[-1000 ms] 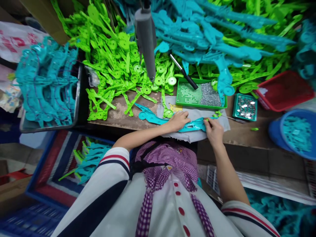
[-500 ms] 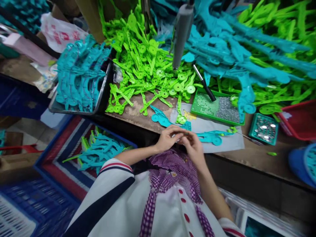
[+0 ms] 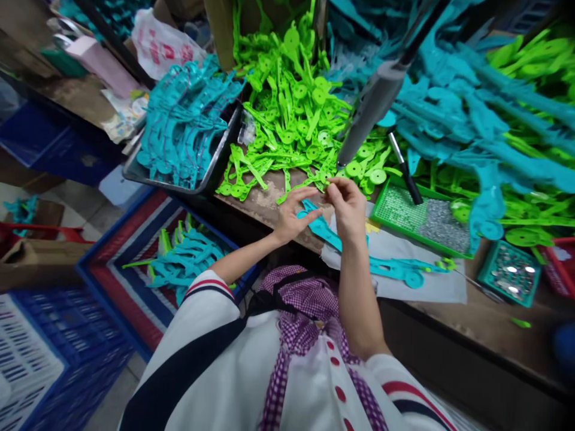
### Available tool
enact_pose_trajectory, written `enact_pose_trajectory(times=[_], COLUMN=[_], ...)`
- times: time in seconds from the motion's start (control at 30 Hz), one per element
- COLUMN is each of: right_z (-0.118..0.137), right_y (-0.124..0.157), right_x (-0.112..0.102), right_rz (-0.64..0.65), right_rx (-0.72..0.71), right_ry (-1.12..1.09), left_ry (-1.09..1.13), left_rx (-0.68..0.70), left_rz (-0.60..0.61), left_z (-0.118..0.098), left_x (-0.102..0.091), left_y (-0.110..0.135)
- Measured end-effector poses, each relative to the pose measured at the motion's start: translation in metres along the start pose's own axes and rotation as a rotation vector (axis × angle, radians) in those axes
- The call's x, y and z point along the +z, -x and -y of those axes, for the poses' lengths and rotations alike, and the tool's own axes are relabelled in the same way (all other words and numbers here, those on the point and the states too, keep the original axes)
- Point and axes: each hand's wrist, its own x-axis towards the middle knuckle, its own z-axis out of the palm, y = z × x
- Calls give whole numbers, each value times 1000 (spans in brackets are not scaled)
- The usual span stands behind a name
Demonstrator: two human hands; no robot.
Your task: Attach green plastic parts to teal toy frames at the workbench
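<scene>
My left hand (image 3: 294, 218) is over the bench's front edge, thumb and fingers apart, with nothing visible between them. Just right of it, my right hand (image 3: 348, 206) is raised with thumb and fingertips pinched together. What the pinch holds, if anything, is too small to make out; bright green plastic lies right behind the fingertips. Below both hands lies a flat turquoise plastic part (image 3: 318, 226), partly covered by my right hand and forearm. A second turquoise part (image 3: 399, 267) with a round end rests on a grey sheet (image 3: 420, 291). An electric screwdriver (image 3: 371, 114) hangs tip-down just above my right hand.
Piles of green plastic arms (image 3: 291, 120) and turquoise parts (image 3: 462, 108) cover the bench's back. A green tray (image 3: 398, 224) holds small metal pieces, with a black-and-silver pen-like tool (image 3: 406, 173) across it. Turquoise frames (image 3: 184, 126) fill a black tray at left.
My hands, together before, have separated and moved toward the green pile, the right one lifting higher. The view has shifted, and the screwdriver now hangs at a slant.
</scene>
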Motion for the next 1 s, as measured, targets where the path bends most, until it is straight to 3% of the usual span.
enact_pose_trajectory(times=[0.17,0.27,0.4,0.87,1.0], right_z=[-58,-75,-74,-75,-76], right_y=[-4,2,-3,-5,-5], right_x=[-10,-13,-12,-8,-9], right_rz=[98,173,245,235,282], right_rx=[60,34,-30,-53,-83], right_ry=[338,466,592,676,735], left_ry=[-327,-383,-364,-365,-359], left_rx=[-221,-340,-361,-334,-341], left_rz=[266,299,270,282,282], left_z=[42,51,53,56,58], left_x=[-17,-15,-10,-9,-8], left_y=[30,44,45,45,46])
